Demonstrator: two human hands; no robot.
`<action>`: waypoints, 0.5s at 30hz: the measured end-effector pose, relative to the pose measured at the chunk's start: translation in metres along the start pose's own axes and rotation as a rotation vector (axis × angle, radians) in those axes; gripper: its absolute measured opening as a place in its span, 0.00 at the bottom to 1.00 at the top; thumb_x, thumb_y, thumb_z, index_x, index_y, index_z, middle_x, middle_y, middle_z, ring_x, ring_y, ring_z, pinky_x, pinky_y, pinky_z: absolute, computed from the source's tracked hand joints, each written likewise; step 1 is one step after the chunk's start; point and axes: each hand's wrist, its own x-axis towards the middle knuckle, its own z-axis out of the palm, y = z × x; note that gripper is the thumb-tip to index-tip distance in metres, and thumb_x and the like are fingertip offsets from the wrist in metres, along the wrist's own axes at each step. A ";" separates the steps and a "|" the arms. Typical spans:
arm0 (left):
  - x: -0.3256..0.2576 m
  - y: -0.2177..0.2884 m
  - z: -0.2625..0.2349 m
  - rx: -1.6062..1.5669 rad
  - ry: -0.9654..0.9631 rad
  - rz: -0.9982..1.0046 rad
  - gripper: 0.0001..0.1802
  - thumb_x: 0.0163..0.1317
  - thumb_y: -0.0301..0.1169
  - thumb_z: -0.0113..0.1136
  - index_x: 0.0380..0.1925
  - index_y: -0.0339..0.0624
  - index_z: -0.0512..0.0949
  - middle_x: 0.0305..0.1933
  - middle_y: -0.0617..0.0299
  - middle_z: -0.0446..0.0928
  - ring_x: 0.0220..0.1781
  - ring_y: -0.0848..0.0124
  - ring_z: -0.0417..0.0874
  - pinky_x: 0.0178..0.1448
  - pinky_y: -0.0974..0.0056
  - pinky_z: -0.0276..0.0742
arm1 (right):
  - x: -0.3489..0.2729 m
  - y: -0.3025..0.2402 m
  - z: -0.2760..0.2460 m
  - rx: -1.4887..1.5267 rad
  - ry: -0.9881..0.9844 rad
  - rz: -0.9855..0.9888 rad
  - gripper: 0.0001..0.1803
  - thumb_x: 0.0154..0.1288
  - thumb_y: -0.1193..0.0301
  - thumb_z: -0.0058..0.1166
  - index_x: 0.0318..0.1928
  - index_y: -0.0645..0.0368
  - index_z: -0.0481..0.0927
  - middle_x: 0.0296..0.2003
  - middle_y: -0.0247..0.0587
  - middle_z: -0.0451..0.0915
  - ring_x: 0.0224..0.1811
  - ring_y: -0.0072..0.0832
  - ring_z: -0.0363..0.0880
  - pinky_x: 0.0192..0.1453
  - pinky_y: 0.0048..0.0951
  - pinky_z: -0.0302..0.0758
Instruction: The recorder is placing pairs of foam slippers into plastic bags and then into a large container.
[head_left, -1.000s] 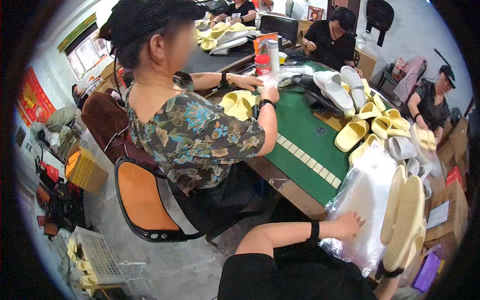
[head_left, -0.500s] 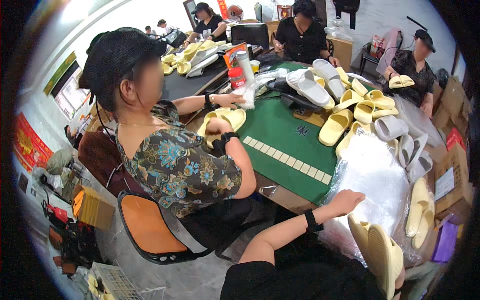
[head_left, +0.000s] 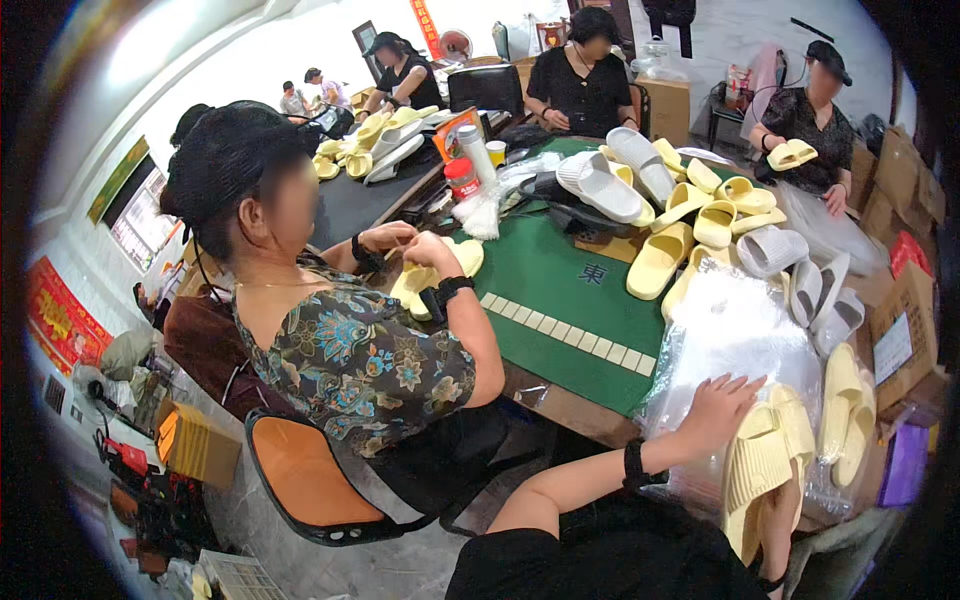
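My left hand (head_left: 724, 412) lies over a stack of clear plastic bags (head_left: 715, 335), its fingers stretched out and spread. Its fingertips come close to a pair of pale yellow slippers (head_left: 757, 462), whose ribbed straps show. Gripping that pair from the right is my right hand (head_left: 780, 512), partly covered by the slippers. Another yellow pair (head_left: 845, 420) lies just right of the bags.
Yellow and grey slippers (head_left: 712, 222) are heaped beyond the bags. A row of small pale tiles (head_left: 565, 333) crosses the green table mat (head_left: 530, 270). On the left a co-worker (head_left: 350, 340) sits handling yellow slippers. A cardboard box (head_left: 905, 345) stands at the right.
The yellow pair in my right hand has moved up and turned, now showing its straps instead of its soles. My left hand has shifted toward it, fingers spreading.
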 end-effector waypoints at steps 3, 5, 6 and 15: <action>0.000 0.011 -0.006 0.040 -0.078 -0.042 0.23 0.67 0.38 0.46 0.62 0.59 0.66 0.60 0.51 0.70 0.64 0.48 0.65 0.64 0.39 0.56 | 0.008 -0.006 0.005 -0.110 -0.066 -0.010 0.24 0.65 0.80 0.38 0.63 0.66 0.61 0.54 0.41 0.72 0.54 0.27 0.72 0.57 0.23 0.67; 0.001 0.014 -0.017 0.036 -0.180 -0.041 0.22 0.68 0.40 0.45 0.62 0.63 0.66 0.63 0.50 0.66 0.68 0.47 0.60 0.66 0.35 0.50 | 0.008 -0.015 0.003 -0.354 -0.154 -0.088 0.24 0.66 0.80 0.36 0.63 0.65 0.61 0.53 0.41 0.73 0.54 0.27 0.72 0.56 0.23 0.68; 0.002 0.015 -0.020 0.025 -0.268 -0.018 0.22 0.68 0.42 0.43 0.62 0.63 0.66 0.65 0.50 0.64 0.70 0.47 0.57 0.67 0.33 0.46 | 0.007 -0.003 0.001 -0.235 -0.134 -0.045 0.26 0.60 0.86 0.37 0.61 0.68 0.63 0.56 0.46 0.70 0.57 0.33 0.70 0.59 0.25 0.65; -0.016 0.032 -0.006 -0.037 -0.287 0.056 0.20 0.65 0.39 0.47 0.57 0.59 0.72 0.68 0.50 0.59 0.73 0.48 0.47 0.66 0.27 0.36 | 0.025 0.054 -0.009 -0.775 -0.104 -0.173 0.25 0.67 0.76 0.37 0.64 0.65 0.59 0.58 0.47 0.67 0.57 0.34 0.69 0.58 0.28 0.69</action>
